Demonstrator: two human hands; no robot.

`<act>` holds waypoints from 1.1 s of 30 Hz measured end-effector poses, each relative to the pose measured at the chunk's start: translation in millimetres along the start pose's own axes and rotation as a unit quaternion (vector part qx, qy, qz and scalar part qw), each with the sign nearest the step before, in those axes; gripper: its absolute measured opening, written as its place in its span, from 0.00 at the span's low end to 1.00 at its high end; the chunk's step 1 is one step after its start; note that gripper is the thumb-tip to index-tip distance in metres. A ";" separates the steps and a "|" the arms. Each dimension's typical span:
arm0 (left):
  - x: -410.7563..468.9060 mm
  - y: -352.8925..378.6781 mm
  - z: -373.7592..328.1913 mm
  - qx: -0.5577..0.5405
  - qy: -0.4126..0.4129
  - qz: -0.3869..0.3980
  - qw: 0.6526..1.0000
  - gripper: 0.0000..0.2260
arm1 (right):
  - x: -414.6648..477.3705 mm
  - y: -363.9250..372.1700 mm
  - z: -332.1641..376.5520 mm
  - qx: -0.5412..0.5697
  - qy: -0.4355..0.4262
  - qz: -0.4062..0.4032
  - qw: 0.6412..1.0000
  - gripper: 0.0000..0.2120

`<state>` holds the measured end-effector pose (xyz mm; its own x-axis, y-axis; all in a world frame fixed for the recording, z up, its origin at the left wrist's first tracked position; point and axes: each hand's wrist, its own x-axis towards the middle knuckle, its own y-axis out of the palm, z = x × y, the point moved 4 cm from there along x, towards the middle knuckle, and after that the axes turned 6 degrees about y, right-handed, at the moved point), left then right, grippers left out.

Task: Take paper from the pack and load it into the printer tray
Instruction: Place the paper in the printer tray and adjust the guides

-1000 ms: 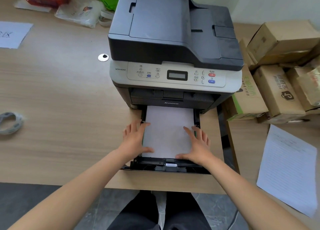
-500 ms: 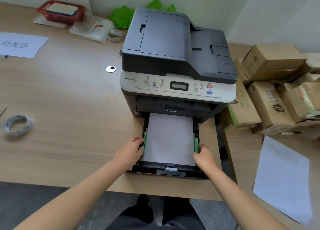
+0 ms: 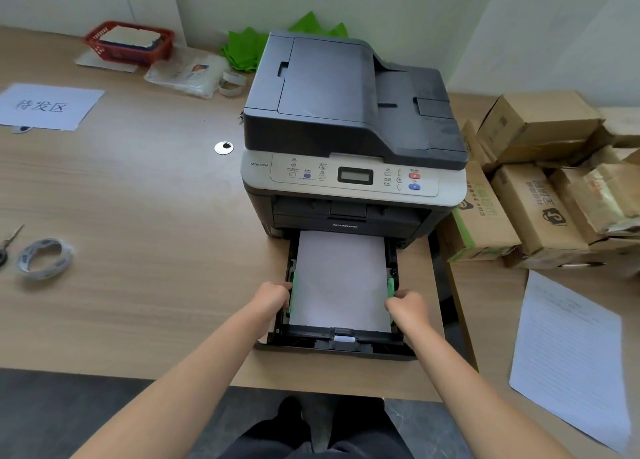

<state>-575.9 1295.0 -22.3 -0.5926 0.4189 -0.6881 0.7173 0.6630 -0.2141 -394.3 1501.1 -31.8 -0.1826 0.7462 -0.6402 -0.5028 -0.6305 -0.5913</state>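
We find the printer [image 3: 349, 140] standing on the wooden surface [image 3: 138, 216], its front facing the person. Its tray [image 3: 337, 346] is pulled out toward the person and hangs close to the surface's near edge. The tray's long axis runs straight from the person into the printer's mouth, so we judge the coming push goes directly away from the body, along that axis.

The paper [image 3: 341, 282] lies flat in the tray, long axis matching the tray's, far end under the printer's front. It looks squared, with no corner raised that we can see.

The left hand [image 3: 272, 297] is curled against the tray's left side at the green guide [image 3: 293, 290]. The right hand [image 3: 407, 306] is likewise closed at the right green guide [image 3: 390, 287]. Whether the fingers pinch the guides or merely press them, we cannot tell. Both hands sit level, equally near, with the paper between them.

No paper pack is identifiable in view.
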 end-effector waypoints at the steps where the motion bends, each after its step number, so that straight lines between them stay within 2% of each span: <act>1: 0.6 -1.6 0.6 -0.001 0.001 -0.002 1.000 0.28 | 0.2 0.2 1.7 0.007 0.003 -0.004 1.000 0.22; 4: -4.0 -4.2 0.9 0.019 0.021 0.010 1.000 0.29 | -2.1 -2.4 4.6 -0.006 0.007 -0.004 1.000 0.20; 9: -9.6 -7.6 -7.1 0.121 0.083 0.058 0.988 0.22 | -1.4 -17.2 4.6 0.013 0.007 0.061 0.998 0.25; 11: -12.9 -12.7 -9.5 0.135 0.129 0.035 0.982 0.23 | -4.5 -29.5 9.4 0.002 -0.031 0.055 0.998 0.24; 13: -22.6 -25.5 -11.9 0.133 0.194 -0.006 0.972 0.20 | -10.8 -48.3 15.9 -0.017 -0.093 0.032 0.995 0.19; 14: -28.6 -33.8 -11.7 0.142 0.223 -0.022 0.964 0.17 | -14.6 -56.9 16.9 -0.017 -0.117 0.050 0.992 0.15; 16: -38.0 -52.8 -1.7 0.164 0.240 -0.026 0.956 0.10 | -24.6 -67.1 12.1 -0.020 -0.132 0.166 0.977 0.10; 19: -51.7 -70.3 19.5 0.199 0.198 0.047 0.959 0.15 | -42.6 -69.6 -11.3 -0.113 -0.100 0.325 0.933 0.12; 21: -61.0 -70.6 25.6 0.207 0.196 0.083 0.955 0.16 | -52.5 -63.8 -29.7 -0.209 -0.083 0.359 0.906 0.13; 23: -68.7 -66.6 27.3 0.204 0.199 0.099 0.953 0.17 | -55.9 -55.8 -41.6 -0.275 -0.096 0.325 0.900 0.11; 25: -74.7 -55.8 34.1 0.262 0.195 0.145 0.934 0.16 | -54.3 -50.6 -46.3 -0.301 -0.111 0.260 0.911 0.12; 28: -74.7 -32.7 51.4 0.369 0.195 0.191 0.889 0.10 | -53.5 -45.3 -49.1 -0.343 -0.136 0.184 0.911 0.24; 30: -69.1 -20.8 54.3 0.395 0.209 0.164 0.880 0.16 | -57.6 -41.0 -47.4 -0.356 -0.147 0.149 0.911 0.27; 33: -56.7 -9.6 45.3 0.393 0.227 0.119 0.883 0.17 | -55.1 -40.8 -40.1 -0.349 -0.180 0.081 0.916 0.25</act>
<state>-532.7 1236.7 -12.7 -0.3495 0.8117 -0.4680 0.7686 -0.0373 -0.6387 -329.9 1477.2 8.0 -0.5365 0.5742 -0.6185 0.1949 -0.6288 -0.7528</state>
